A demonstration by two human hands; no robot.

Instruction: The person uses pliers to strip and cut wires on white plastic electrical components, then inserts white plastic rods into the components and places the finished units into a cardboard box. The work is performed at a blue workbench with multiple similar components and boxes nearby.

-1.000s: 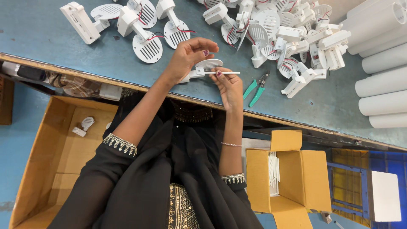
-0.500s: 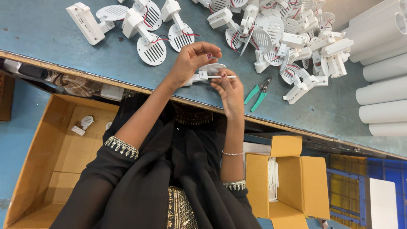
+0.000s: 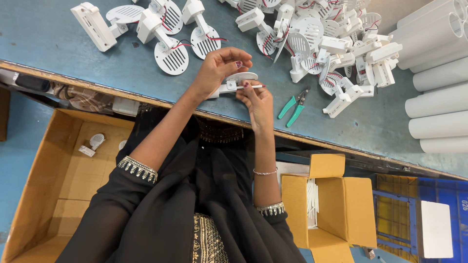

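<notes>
I see a small white bracket with a slotted round plate [image 3: 237, 82] held just above the counter's [image 3: 73, 58] near edge, about midway along it. My left hand [image 3: 220, 68] has its fingers clamped over the bracket from above, while my right hand [image 3: 257, 100] pinches a thin white wire [image 3: 257, 86] at the bracket's end — fingers together on it. Green-handled pliers [image 3: 293, 107] lie just to the right, and a heap of matching white brackets [image 3: 321, 44] covers the far side. White tubes [image 3: 436, 73] are stacked at the right edge — an open cardboard box [image 3: 336, 204] sits below the counter.
</notes>
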